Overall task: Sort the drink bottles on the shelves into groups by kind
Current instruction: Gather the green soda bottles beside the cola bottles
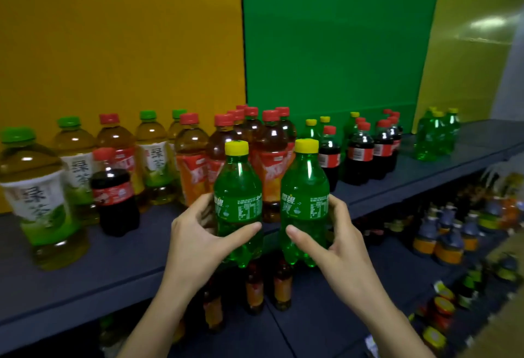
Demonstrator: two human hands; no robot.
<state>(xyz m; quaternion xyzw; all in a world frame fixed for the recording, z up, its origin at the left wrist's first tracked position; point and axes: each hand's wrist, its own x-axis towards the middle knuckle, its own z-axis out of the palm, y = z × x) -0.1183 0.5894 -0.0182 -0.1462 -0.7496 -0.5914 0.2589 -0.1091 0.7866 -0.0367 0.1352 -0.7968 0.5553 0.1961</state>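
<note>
I hold two green soda bottles with yellow caps upright in front of the top shelf. My left hand grips the left green bottle and my right hand grips the right green bottle. On the shelf stand green tea bottles with green caps, a lone cola bottle, iced tea bottles with red caps, a cola group and a green soda group at the far right.
Orange, green and yellow panels back the shelf. Two more green sodas stand behind the colas. Lower shelves carry iced tea bottles and blue-and-orange bottles to the right.
</note>
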